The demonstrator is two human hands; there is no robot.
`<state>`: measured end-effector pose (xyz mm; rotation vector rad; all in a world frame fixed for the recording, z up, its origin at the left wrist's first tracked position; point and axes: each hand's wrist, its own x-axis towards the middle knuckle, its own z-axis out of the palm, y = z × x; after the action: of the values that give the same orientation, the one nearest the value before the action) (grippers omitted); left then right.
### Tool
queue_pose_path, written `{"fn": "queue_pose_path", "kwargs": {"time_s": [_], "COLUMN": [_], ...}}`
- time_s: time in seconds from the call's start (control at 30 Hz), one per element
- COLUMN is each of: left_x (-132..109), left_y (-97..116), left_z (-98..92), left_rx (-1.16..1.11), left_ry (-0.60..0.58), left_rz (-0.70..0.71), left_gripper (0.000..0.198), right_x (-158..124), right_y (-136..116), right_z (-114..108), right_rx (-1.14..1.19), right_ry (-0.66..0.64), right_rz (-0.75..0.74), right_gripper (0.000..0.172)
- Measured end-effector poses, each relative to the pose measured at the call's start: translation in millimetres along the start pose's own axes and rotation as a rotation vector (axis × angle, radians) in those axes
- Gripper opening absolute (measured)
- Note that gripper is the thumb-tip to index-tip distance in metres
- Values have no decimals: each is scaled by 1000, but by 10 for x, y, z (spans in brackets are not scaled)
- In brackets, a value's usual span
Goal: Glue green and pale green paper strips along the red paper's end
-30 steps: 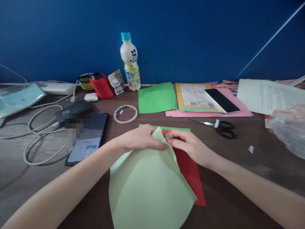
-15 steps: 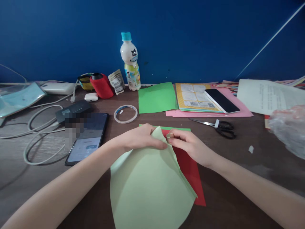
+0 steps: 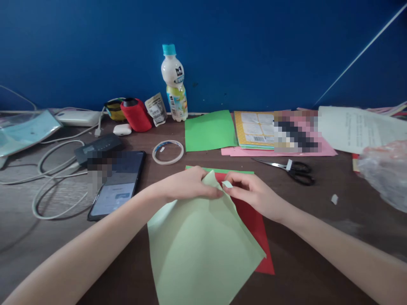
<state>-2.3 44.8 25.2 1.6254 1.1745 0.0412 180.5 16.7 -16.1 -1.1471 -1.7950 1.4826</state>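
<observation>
One pale green sheet (image 3: 203, 245) lies curled at lower centre of the frame, its long axis running away from us, over one red sheet (image 3: 254, 224) on the tabletop (image 3: 311, 237). The fingers of our left hand (image 3: 187, 184) pinch its far corner. Just right of that corner, the fingers of our right hand (image 3: 254, 195) grasp one small tape bit (image 3: 227, 184).

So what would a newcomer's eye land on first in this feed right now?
First, the pale green sheet at front centre over a red sheet. The left hand pinches its raised far corner, and the right hand holds a small white strip, probably tape, beside it. Behind them, a blue-capped drink bottle stands against the deep blue wall.
</observation>
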Motion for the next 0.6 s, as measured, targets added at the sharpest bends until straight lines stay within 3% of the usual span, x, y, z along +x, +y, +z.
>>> {"fn": "queue_pose_path", "kwargs": {"time_s": [0.6], "left_x": [41], "left_y": [-79], "left_z": [-37], "left_rx": [11], "left_ry": [-8], "left_rz": [24], "left_gripper": [34], "right_x": [3], "right_y": [-4], "right_z": [-7], "right_rx": [-36], "right_ry": [-15], "right_rz": [31], "right_gripper": [21]}}
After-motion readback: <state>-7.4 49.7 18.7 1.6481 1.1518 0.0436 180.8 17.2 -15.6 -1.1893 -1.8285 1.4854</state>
